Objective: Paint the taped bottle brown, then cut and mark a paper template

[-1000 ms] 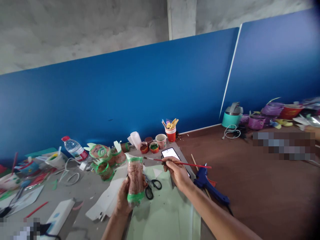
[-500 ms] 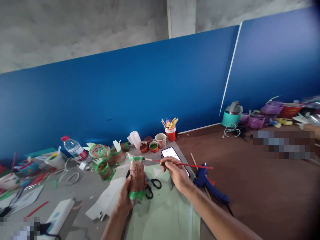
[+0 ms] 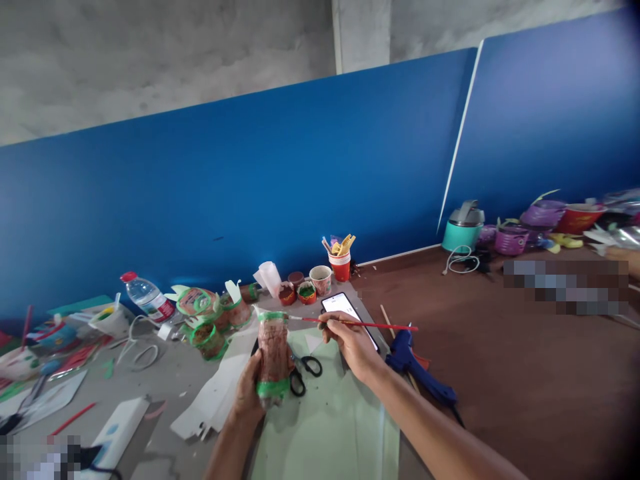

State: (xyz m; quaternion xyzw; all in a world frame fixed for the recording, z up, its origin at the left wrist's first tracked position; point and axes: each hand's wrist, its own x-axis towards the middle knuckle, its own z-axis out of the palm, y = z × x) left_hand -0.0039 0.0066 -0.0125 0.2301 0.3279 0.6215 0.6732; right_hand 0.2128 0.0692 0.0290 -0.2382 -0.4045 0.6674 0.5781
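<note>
My left hand (image 3: 249,393) grips an upright plastic bottle (image 3: 273,353) painted brown, with green bands at its top and bottom. My right hand (image 3: 353,340) pinches a thin red paintbrush (image 3: 365,325), held level, its bristle tip touching the bottle's upper green band. Both hands hover over a pale green sheet (image 3: 330,427) on the table. Black-handled scissors (image 3: 305,370) lie just behind the bottle. A phone (image 3: 343,305) with a lit screen lies beyond my right hand.
A blue glue gun (image 3: 420,377) lies right of my forearm. Small paint cups (image 3: 306,292), a red cup of tools (image 3: 343,261), more painted bottle pieces (image 3: 210,317) and a water bottle (image 3: 146,297) stand along the blue partition (image 3: 240,193). Craft clutter covers the left; coloured pots (image 3: 515,237) sit far right.
The bottle has shifted slightly up and away in my left hand. The brush stays near the bottle's top, and the view has tipped a little downward.
</note>
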